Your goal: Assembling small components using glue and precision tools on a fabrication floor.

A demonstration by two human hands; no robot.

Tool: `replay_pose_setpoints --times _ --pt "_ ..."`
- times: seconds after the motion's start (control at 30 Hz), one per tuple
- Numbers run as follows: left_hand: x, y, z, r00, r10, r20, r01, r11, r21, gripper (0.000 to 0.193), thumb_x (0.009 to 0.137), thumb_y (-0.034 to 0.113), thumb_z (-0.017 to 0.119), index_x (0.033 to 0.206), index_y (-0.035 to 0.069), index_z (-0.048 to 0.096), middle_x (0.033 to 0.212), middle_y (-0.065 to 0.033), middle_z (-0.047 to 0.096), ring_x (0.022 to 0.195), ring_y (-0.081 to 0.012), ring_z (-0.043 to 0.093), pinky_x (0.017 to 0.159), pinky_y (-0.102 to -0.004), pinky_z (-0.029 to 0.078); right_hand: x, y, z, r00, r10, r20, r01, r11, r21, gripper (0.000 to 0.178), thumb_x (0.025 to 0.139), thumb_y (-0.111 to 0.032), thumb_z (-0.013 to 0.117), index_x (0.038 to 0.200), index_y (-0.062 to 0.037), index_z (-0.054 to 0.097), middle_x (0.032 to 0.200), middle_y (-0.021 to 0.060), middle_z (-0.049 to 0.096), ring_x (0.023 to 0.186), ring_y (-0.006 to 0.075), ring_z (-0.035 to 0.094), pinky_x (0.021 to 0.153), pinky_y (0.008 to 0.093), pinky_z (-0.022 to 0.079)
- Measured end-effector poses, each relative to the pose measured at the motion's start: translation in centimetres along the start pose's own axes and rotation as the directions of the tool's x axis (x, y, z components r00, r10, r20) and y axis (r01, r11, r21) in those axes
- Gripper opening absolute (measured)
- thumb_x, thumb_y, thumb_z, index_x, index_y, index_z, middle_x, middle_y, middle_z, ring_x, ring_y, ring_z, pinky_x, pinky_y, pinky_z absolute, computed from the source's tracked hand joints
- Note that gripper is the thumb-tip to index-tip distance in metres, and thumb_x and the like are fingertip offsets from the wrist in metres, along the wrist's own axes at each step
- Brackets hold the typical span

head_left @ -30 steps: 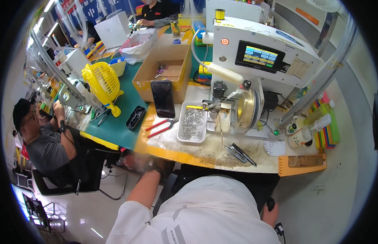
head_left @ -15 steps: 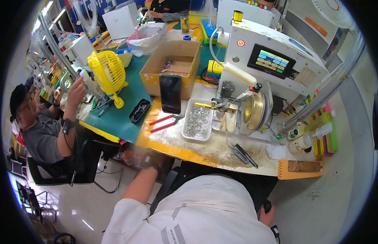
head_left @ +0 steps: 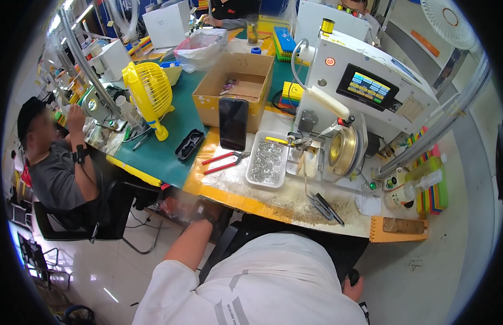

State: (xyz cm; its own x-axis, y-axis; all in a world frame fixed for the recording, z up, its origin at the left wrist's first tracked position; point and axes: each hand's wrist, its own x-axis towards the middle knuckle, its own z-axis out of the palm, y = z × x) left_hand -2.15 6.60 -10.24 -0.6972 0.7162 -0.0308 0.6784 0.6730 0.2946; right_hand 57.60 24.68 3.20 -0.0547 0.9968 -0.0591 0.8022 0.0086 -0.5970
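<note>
My left forearm reaches forward below the table's front edge, a black strap with a small device at its wrist. My left hand (head_left: pixel 181 207) is smeared and its fingers cannot be made out; beside it lies something reddish and clear, like plastic film, under the table. Low at my right side, my right hand (head_left: pixel 353 288) curls against a black rounded thing (head_left: pixel 353 277), partly hidden by my white shirt. Both hands are off the tabletop. Nearest on the table are red-handled pliers (head_left: pixel 225 161), a white tray (head_left: pixel 248 176) of small clear pieces, and dark tweezers (head_left: pixel 326 209).
A white machine (head_left: pixel 338 51) with a screen and a golden wire spool (head_left: pixel 338 150) stands at right. A phone (head_left: pixel 233 123) leans on a cardboard box (head_left: pixel 208 103). Left are a yellow fan (head_left: pixel 148 92), a black case (head_left: pixel 190 144) and a seated co-worker (head_left: pixel 62 173).
My view has shifted slightly, so the table things sit a little farther right. The co-worker's raised hand has moved left, closer to their head. My arms keep nearly the same pose.
</note>
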Motion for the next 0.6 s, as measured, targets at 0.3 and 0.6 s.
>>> replay_pose_setpoints --times 0.3,0.6 --pt "-1.9 -1.5 -0.3 0.998 0.046 -0.035 -0.044 0.997 0.060 0.069 0.105 0.055 0.049 0.161 0.016 0.043 0.170 -0.0094 0.038 0.159 -0.0321 0.029 0.130 -0.0526 0.018 -0.1 -0.8 -0.5 0.996 0.074 0.051 -0.076 0.996 0.043 0.037 0.087 -0.017 0.069 0.113 0.0067 0.057 0.099 0.0244 0.064 0.092 0.0418 0.061 0.088 0.0454 0.049" --pt "-0.3 -3.8 3.4 0.987 0.129 -0.099 -0.125 0.991 0.045 0.069 0.105 0.055 0.049 0.161 0.015 0.044 0.170 -0.0095 0.037 0.158 -0.0316 0.030 0.130 -0.0520 0.018 0.8 3.3 0.7 0.991 0.134 0.006 -0.133 0.987 -0.095 0.058 0.083 -0.020 0.073 0.131 0.0054 0.056 0.114 0.0294 0.066 0.110 0.0458 0.065 0.100 0.0474 0.049"
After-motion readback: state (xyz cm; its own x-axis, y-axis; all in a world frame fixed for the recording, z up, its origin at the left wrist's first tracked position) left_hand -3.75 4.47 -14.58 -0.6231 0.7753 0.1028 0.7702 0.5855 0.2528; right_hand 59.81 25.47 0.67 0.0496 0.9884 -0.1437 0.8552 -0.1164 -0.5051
